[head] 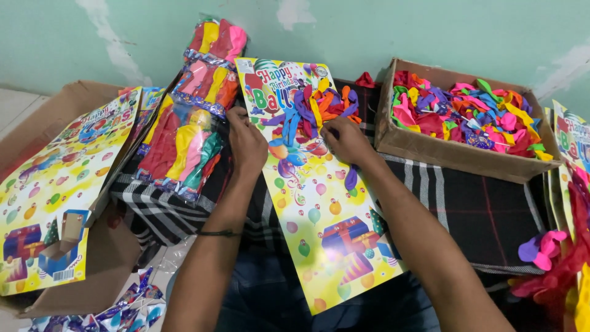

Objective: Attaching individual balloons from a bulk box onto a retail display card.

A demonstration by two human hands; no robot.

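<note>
Yellow printed card (326, 215) lies lengthwise across the person's lap, its near end over the knees and its far end reaching toward the wall. Near and middle parts of it are bare print; only the far part carries loose balloons (313, 107), a cluster of purple, orange and yellow ones too tangled to count. By that showing, the card is filled at its far end and most of it is yet to fill.

Left hand (246, 144) rests on the card's left edge, fingers curled over it, the grip closed on the card. Right hand (345, 140) presses down among the balloons, fingers bent; whether its grip has pinched one I cannot tell.

Near left, an open cardboard box (104, 258) holds a stack of similar cards (55, 190), the number hidden. Beyond the left hand lie three clear packets of balloons (184, 147) in a row running toward the wall. Far right, a second cardboard box (430, 144) on the black checked cloth (479, 209) is heaped with mixed balloons, far too many to count. At the right edge more cards (571, 147) show partly.
</note>
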